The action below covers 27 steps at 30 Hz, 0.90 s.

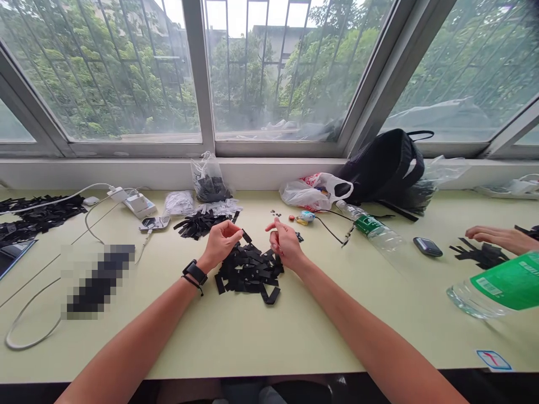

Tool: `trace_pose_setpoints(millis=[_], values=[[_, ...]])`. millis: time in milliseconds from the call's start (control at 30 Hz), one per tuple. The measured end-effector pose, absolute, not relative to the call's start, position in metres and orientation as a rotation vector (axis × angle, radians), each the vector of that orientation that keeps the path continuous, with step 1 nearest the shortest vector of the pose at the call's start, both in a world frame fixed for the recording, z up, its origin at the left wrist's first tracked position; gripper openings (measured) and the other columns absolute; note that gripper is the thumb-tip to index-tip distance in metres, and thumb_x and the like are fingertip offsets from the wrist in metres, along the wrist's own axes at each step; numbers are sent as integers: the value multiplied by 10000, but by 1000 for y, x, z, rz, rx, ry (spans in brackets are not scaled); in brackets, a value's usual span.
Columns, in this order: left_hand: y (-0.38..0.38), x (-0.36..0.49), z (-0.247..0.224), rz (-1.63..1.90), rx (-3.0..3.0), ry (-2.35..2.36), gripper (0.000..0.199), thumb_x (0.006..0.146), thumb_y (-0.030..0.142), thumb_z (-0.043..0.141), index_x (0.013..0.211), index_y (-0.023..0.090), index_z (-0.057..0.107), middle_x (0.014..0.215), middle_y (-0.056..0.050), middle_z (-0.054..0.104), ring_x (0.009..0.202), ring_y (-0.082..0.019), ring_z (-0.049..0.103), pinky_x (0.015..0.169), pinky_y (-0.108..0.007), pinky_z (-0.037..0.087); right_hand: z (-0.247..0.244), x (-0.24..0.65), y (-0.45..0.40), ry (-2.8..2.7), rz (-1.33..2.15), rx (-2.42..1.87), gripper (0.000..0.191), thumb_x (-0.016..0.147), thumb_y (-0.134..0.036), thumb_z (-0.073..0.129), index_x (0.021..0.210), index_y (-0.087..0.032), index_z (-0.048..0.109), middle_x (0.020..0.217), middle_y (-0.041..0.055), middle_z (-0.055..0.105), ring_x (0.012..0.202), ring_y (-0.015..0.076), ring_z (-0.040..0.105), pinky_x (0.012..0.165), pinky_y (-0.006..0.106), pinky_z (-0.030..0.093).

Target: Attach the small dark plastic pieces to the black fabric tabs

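Two forearms (349,314) reach in from the bottom edge over one counter (248,342). At centre, the left hand (219,244) is pinched narrow at one black strip (246,236); the right hand (287,242) is loosely curled, its contents impossible to tell. Between and below them lies one jumbled strip pile (248,275). Three more piles show: one just behind, one far left, one at right near another person's hand (501,238). Two bottles lie right of centre: one clear bottle (374,225), one larger bottle (501,283) partly blocking that person's arm. One black bag (379,163) sits upper right.
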<state>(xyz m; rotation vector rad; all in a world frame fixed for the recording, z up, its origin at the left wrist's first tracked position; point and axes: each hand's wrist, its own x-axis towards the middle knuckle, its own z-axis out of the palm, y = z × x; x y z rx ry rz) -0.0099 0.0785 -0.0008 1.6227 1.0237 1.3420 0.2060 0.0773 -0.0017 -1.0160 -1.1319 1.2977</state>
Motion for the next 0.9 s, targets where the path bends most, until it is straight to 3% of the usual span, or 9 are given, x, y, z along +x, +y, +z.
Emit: trace_pose_setpoints(millis=[100,233,367,600,900], values=[[76,-8,1,1318,1610,980,281,814,424,762,898,165,693,808,-35,708,705,-142,658,626,-252,528,3,206,74,-1232,1189,-1024,574,911,-753,467,798,-209,611,426,-78,311,366,86,214,369,244,171],[73,-7,3,1261,1635,950,408,830,416,760,1164,185,726,1001,-85,753,860,-201,722,724,-297,577,10,201,63,-1535,888,-1059,468,913,-676,551,830,-220,619,494,-66,316,437,104,267,445,261,199],[72,-4,3,1238,1702,910,305,850,405,742,1047,173,769,1007,-93,768,863,-208,722,731,-299,581,7,193,52,-1833,542,-1120,310,913,-530,619,1020,-239,603,545,-76,379,479,116,342,520,263,271],[69,0,0,1196,1860,986,254,899,406,672,953,177,768,900,-65,765,793,-197,696,697,-293,559,-1,191,50,-2095,145,-1210,147,973,-323,517,945,-216,614,749,11,626,604,141,519,616,271,330],[57,3,6,1176,2200,1055,173,941,253,586,944,198,750,850,-49,711,761,-168,625,689,-286,487,-3,194,51,-2246,-18,-1264,91,959,-244,514,904,-211,579,764,41,636,693,183,565,629,285,304]])
